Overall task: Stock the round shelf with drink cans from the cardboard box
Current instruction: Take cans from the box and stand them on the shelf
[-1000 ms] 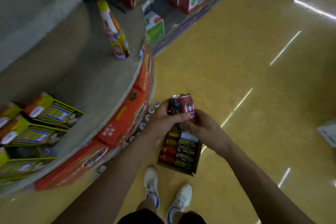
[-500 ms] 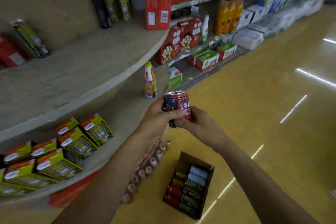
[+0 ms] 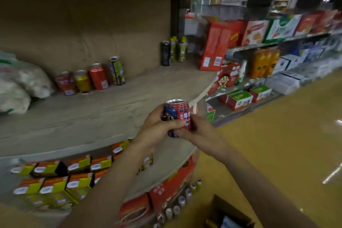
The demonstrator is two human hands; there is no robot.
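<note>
- A shop aisle with a glossy yellow floor. Straight racks along the far side carry red boxes and orange bottles.
- The round shelf curves across the left, its grey middle tier mostly bare board.
- At the back of that tier stand four cans in a row: two red, one gold, one taller green. They are close together against the brown wall.
- Further right on the same tier stands a black can, with two yellow-green bottles just beside it.
- White sacks slump at the tier's left end.
- The tier below is packed with yellow-and-orange cartons.
- A red and blue drink can is held upright in the air, over the front edge of the middle tier.
- The left hand wraps its fingers round the can's left side, thumb across the front.
- The right hand pinches the can low on its right side.
- The cardboard box sits on the floor at the bottom right, open. Its contents are too blurred to make out.
</note>
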